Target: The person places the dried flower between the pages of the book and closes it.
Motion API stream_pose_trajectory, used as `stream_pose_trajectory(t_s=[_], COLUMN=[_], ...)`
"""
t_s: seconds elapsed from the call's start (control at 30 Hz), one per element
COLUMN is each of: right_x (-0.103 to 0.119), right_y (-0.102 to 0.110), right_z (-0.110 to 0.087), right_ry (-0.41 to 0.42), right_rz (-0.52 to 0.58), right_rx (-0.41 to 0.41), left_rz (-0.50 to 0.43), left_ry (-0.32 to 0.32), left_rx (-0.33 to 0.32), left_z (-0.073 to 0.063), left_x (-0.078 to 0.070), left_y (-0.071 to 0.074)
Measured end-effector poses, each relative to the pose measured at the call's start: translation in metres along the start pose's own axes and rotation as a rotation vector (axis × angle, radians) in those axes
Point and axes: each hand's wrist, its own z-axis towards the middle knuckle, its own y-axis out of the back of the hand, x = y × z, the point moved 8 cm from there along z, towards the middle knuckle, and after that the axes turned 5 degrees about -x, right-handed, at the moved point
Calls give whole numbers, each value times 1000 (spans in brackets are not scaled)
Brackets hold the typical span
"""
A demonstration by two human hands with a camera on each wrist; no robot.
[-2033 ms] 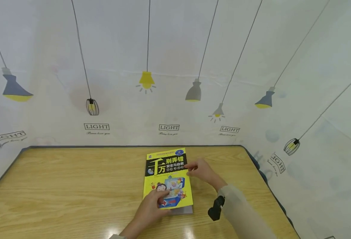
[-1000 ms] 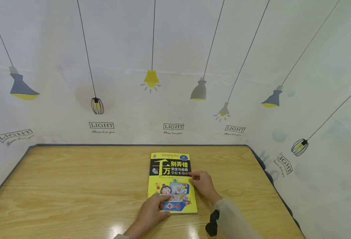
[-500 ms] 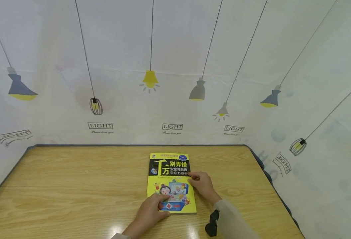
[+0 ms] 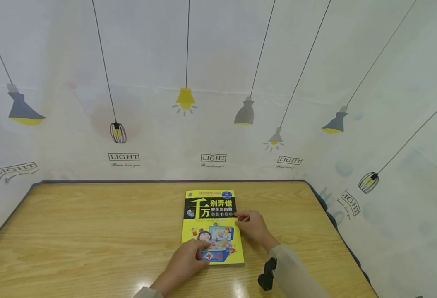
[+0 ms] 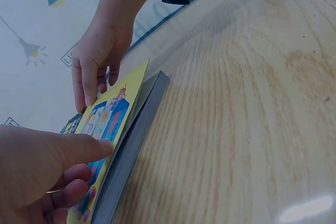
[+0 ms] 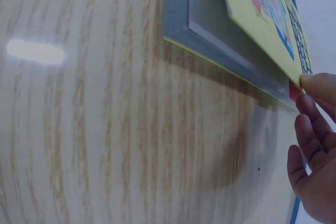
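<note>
A thick book (image 4: pixel 218 231) with a yellow and black cover lies on the wooden table, its lower end toward me. At its lower left is my left hand (image 4: pixel 185 258), thumb over the cover picture and fingers curled by the spine side. My right hand (image 4: pixel 253 227) pinches the right edge of the front cover between thumb and finger. Seen from the right wrist, the cover (image 6: pixel 262 19) stands a little raised off the grey page block (image 6: pixel 210 40). From the left wrist the same gap shows between cover (image 5: pixel 128 93) and pages (image 5: pixel 139 135).
Around the book spreads the wood-grain table (image 4: pixel 103 231), with a dark edge at the back. A pale wall covering (image 4: pixel 147 82) printed with lamps rises behind and to the right. A black strap piece (image 4: pixel 267 273) hangs from my right cuff.
Two seconds ago the cover was lifted higher, with grey pages showing below it; it has since come down nearly level. Over the last second both hands keep their holds, hardly moving.
</note>
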Motion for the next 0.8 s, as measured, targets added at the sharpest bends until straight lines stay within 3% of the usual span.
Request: stream_pose_trajectory(t_s=[0.2, 0.47, 0.6, 0.8], right_x=[6, 19, 22, 26], right_y=[6, 15, 21, 36], right_z=[2, 8, 11, 15], right_ry=[-19, 16, 26, 79], right_rz=[8, 26, 17, -36], right_rx=[-9, -34, -41, -29], left_rz=[25, 18, 49, 115], left_ry=[20, 99, 120, 157], left_rx=[-17, -25, -42, -141], left_z=[6, 8, 7, 8], left_x=[1, 8, 14, 30], left_y=[5, 19, 31, 63])
